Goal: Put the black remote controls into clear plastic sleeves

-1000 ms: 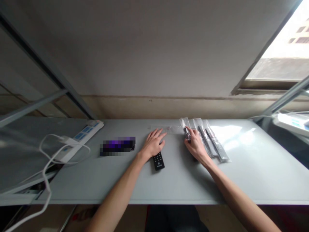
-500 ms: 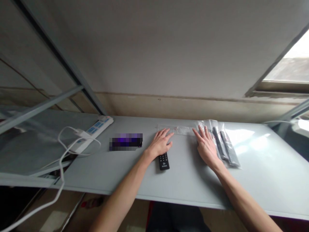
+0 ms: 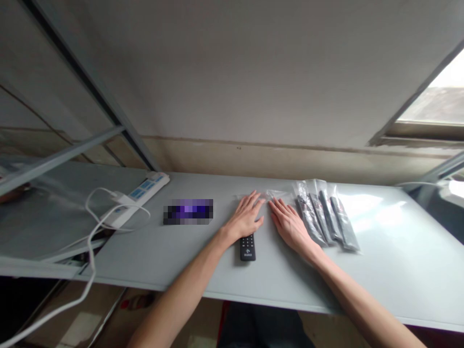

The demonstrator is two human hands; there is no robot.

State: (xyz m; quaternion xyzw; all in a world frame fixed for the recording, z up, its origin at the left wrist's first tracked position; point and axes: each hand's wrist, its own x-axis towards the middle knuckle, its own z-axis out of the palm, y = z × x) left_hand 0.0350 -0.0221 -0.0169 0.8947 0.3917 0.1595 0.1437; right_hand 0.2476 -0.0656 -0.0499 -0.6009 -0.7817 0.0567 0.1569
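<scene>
The left hand lies spread, ungripping, over the far end of the remote, seemingly steadying it; the right hand is flat, grasping nothing, fingertips at the film, perhaps keeping it down; four packets lie right, apparently aligned for order.

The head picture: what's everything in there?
Table: 1, grey, middle
Remote: 1, black, table's middle
Bagged strips: 4, dark, table's right
Wrapper: at least 1, clear, table's back
Blurred thing: 1, purple-black, table's left
Power strip: 1, white-blue, far left
Cable: at least 1, white, lower left
Metal bars: several, grey, sides
Wall: 1, grey-tan, back
Window: 1, bright, upper right
Cut-off thing: 1, white, right
Trousers: 1, dark, bottom
Left hand: 1, bare, over remote
Right hand: 1, bare, by wrapper
</scene>
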